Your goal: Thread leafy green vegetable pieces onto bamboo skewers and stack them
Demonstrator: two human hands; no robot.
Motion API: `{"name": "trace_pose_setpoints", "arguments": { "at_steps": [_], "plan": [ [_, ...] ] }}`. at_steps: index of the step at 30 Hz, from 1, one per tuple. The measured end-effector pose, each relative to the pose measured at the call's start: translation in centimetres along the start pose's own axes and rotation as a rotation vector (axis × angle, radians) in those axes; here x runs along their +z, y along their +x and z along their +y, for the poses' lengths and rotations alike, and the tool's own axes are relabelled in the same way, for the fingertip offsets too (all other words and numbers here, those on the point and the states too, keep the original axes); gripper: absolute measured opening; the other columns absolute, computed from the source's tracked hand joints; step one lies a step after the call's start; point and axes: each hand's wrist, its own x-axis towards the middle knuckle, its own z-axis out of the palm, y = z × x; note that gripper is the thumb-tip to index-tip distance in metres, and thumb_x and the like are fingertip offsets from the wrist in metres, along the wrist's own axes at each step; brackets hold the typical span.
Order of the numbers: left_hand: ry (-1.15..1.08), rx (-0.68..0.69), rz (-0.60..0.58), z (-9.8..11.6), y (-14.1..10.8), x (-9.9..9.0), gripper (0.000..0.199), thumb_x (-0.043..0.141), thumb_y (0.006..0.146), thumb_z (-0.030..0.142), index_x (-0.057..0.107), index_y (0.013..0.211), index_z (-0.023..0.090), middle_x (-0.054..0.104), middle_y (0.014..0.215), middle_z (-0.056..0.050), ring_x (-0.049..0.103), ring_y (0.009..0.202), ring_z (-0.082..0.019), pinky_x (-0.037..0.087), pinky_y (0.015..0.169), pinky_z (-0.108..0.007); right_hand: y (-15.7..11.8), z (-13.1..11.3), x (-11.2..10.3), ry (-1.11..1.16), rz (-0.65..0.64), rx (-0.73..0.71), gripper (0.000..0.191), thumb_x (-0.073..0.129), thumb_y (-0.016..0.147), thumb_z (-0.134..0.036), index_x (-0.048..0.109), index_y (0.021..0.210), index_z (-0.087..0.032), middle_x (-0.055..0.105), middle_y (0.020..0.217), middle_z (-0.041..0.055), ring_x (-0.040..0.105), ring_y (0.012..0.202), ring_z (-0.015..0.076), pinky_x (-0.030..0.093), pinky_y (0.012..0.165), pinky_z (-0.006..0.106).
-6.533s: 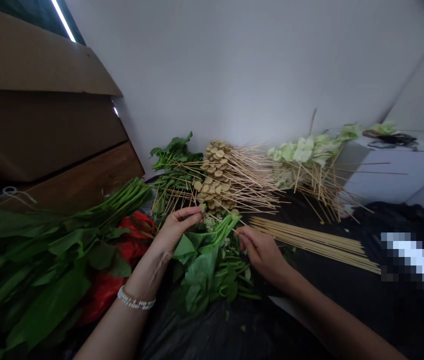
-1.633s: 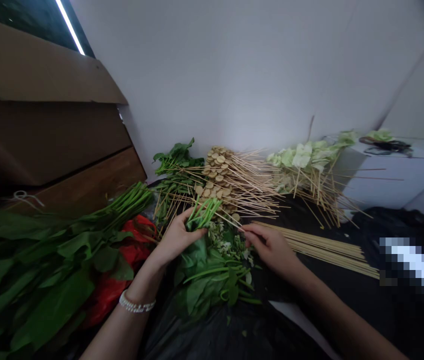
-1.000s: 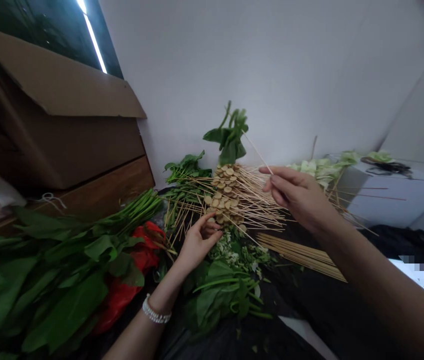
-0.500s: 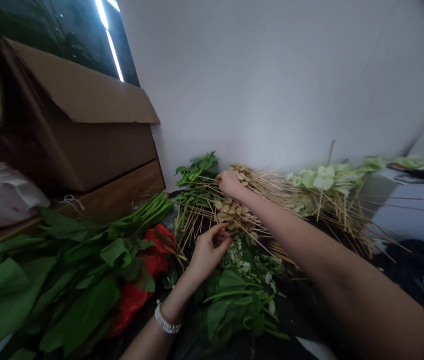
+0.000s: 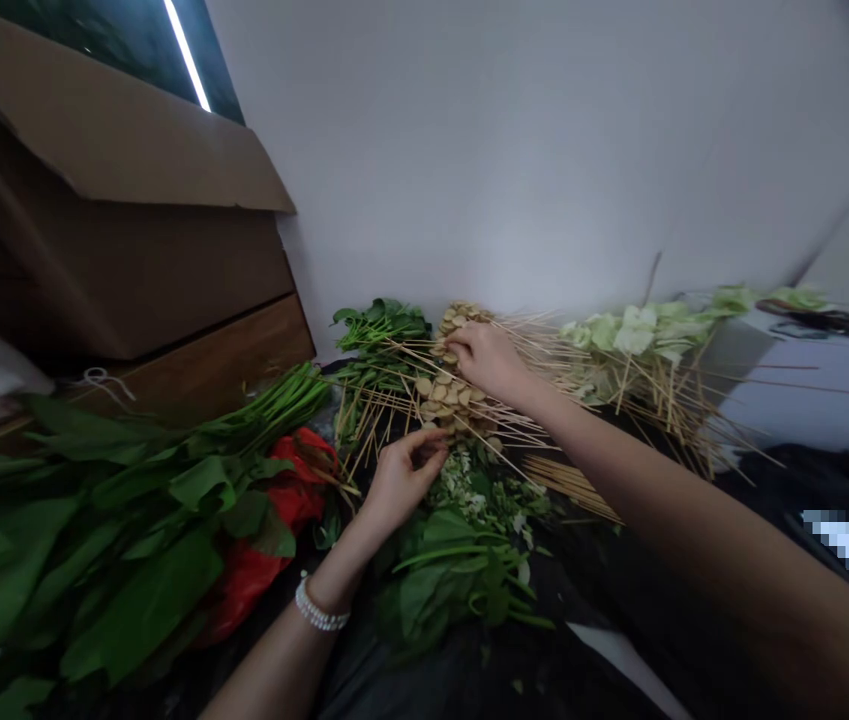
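Pale, thin round slices threaded on wooden skewers [image 5: 454, 395] lie stacked in the middle; they look like potato. My right hand [image 5: 491, 362] reaches over the upper part of the pile. Its fingers are pinched together at the slices, and what lies between the fingertips is too small to make out. My left hand [image 5: 405, 475], with a white beaded bracelet [image 5: 320, 607] at the wrist, is at the near edge of the pile. Its fingers are curved, a gap shows between thumb and forefinger, and nothing is visible in it.
Skewered leafy greens [image 5: 386, 325] lie behind the slices, skewered cabbage pieces [image 5: 634, 330] to the right. Bare skewers [image 5: 570, 485] and loose greens [image 5: 461, 570] are nearer. At left are large leaves [image 5: 146, 600], a red plastic bag [image 5: 251, 575] and a cardboard box [image 5: 161, 280].
My right hand has shifted from the skewers' left tips rightward onto the slices. My left hand stays by the near edge, its fingers slightly closer together. The view has turned slightly.
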Motion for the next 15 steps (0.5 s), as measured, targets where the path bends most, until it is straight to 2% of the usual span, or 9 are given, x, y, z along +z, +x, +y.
{"name": "trace_pose_setpoints", "arguments": {
  "at_steps": [3, 5, 10, 12, 15],
  "plan": [
    [0.050, -0.020, -0.026, 0.1, 0.0, 0.2, 0.027, 0.064, 0.080, 0.030, 0.071, 0.101, 0.014, 0.075, 0.092, -0.008, 0.068, 0.082, -0.019, 0.053, 0.077, -0.029, -4.2, 1.2, -1.1, 0.134, 0.126, -0.057, 0.025, 0.050, 0.091, -0.018, 0.073, 0.101, -0.016, 0.072, 0.100, 0.0084, 0.063, 0.094, 0.0199, 0.044, 0.086, 0.031],
    [0.092, -0.030, -0.042, 0.3, -0.1, 0.3, 0.027, 0.064, 0.081, 0.032, 0.073, 0.099, 0.015, 0.075, 0.093, -0.008, 0.068, 0.081, -0.019, 0.052, 0.075, -0.029, -7.2, 1.7, -1.4, 0.250, 0.129, -0.078, 0.022, 0.053, 0.089, -0.017, 0.073, 0.096, -0.017, 0.073, 0.097, 0.0061, 0.064, 0.089, 0.0179, 0.045, 0.082, 0.029],
    [0.170, -0.039, -0.087, 0.5, 0.0, 0.3, 0.026, 0.063, 0.080, 0.035, 0.074, 0.094, 0.016, 0.075, 0.085, -0.005, 0.065, 0.070, -0.017, 0.049, 0.064, -0.025, -13.7, 2.4, -1.0, 0.412, -0.106, -0.112, 0.019, 0.056, 0.087, -0.015, 0.073, 0.094, -0.020, 0.074, 0.090, 0.0021, 0.066, 0.081, 0.0145, 0.046, 0.075, 0.024],
    [0.175, -0.047, -0.103, 0.6, 0.0, 0.3, 0.026, 0.063, 0.080, 0.036, 0.074, 0.092, 0.015, 0.075, 0.084, -0.005, 0.064, 0.069, -0.017, 0.048, 0.064, -0.025, -15.4, 2.8, -0.5, 0.424, -0.179, -0.102, 0.020, 0.056, 0.086, -0.014, 0.073, 0.094, -0.021, 0.074, 0.090, 0.0015, 0.066, 0.080, 0.0137, 0.045, 0.074, 0.023],
    [0.157, -0.052, -0.158, 0.8, -0.1, 0.4, 0.024, 0.064, 0.079, 0.035, 0.074, 0.089, 0.015, 0.074, 0.085, -0.006, 0.065, 0.074, -0.018, 0.048, 0.069, -0.026, -16.9, 4.1, 0.4, 0.403, -0.223, -0.044, 0.020, 0.055, 0.087, -0.014, 0.073, 0.092, -0.020, 0.074, 0.089, 0.0011, 0.066, 0.080, 0.0134, 0.044, 0.074, 0.022]
  ]
}}
